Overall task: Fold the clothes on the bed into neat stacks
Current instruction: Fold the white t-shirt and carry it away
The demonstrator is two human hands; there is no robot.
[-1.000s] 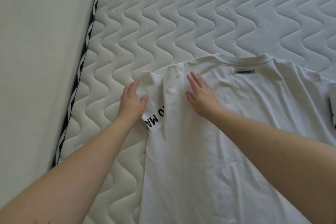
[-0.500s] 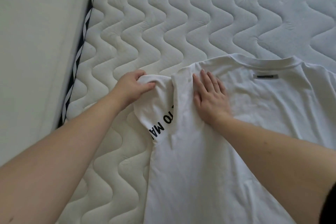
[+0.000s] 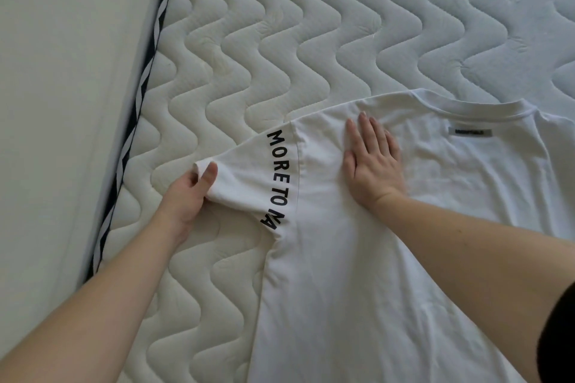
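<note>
A white T-shirt [image 3: 357,258] lies back-up on the quilted mattress [image 3: 280,40] of the bed, its collar toward the far side and a small grey label [image 3: 469,132] just below the neckline. The left hand [image 3: 189,193] pinches the cuff of the left sleeve [image 3: 249,177] — thumb on top, fingers curled beneath — and holds it drawn out to the side, so the black lettering [image 3: 278,177] along the shoulder seam reads "MORE TO". The right hand [image 3: 371,162] lies flat on the shoulder area with straight fingers, holding nothing, pinning the cloth. The likely trouble is in the sleeve fold: if the pinning hand eases off while the sleeve is pulled, the whole shirt may slide or bunch, and the creases already showing in the body could be folded in — leaving a lopsided piece for a stack. No containers are in view, and no finished stack either.
</note>
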